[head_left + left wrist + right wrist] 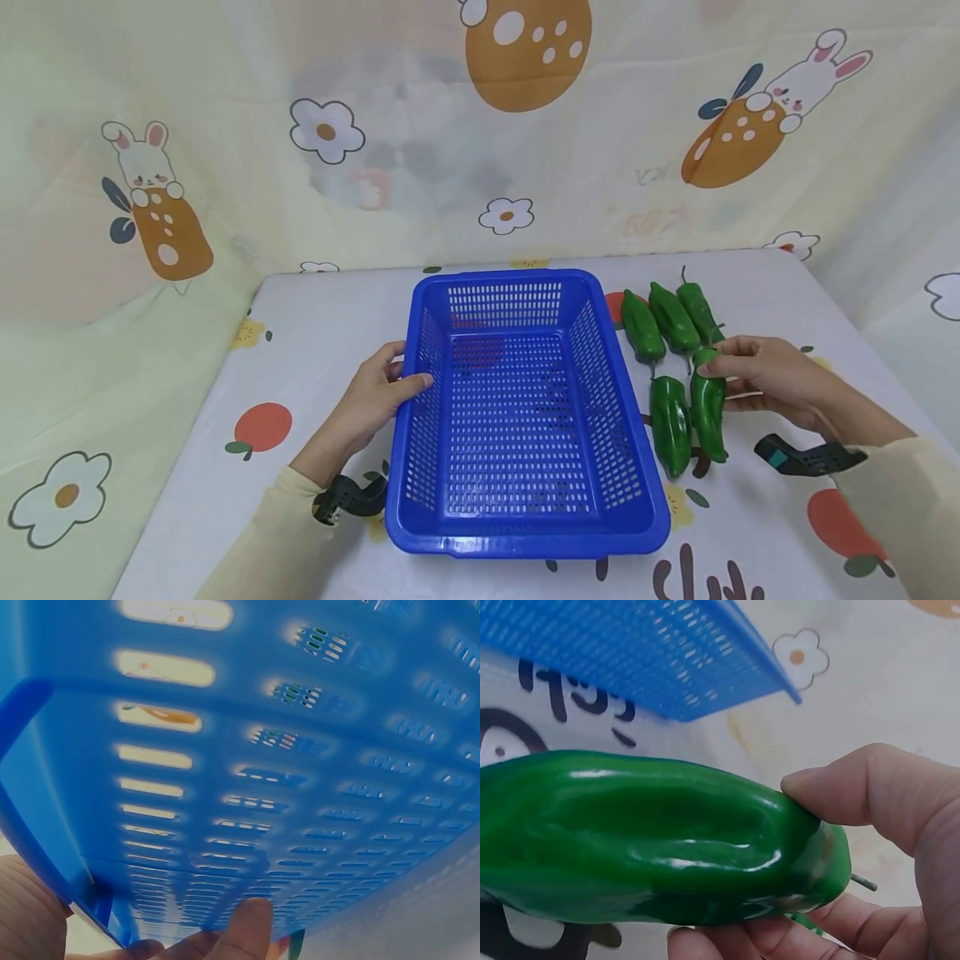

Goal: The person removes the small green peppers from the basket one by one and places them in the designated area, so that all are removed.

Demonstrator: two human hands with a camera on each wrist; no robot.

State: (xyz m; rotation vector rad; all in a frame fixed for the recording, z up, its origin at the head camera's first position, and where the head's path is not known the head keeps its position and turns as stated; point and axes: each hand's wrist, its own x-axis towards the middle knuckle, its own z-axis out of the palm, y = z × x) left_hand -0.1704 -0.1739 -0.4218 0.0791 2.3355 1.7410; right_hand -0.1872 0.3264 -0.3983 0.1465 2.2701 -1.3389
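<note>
A blue plastic basket (517, 425) with slotted walls stands in the middle of the table. My left hand (371, 400) grips its left rim, thumb over the edge and fingers along the outer wall. In the left wrist view, the fingertips (251, 926) show against the slotted blue wall (247, 712). To the right of the basket, my right hand (772, 379) pinches a green pepper (708, 408) near its stem end. The right wrist view shows the thumb on one side of this pepper (652, 840) and the fingers beneath it.
Beside the held pepper lies another green pepper (671, 425). Three more, including a green pepper (642, 327) at the left of that row, lie behind them. The table (322, 325) has a printed white cloth, and a patterned curtain (420, 183) rises behind it.
</note>
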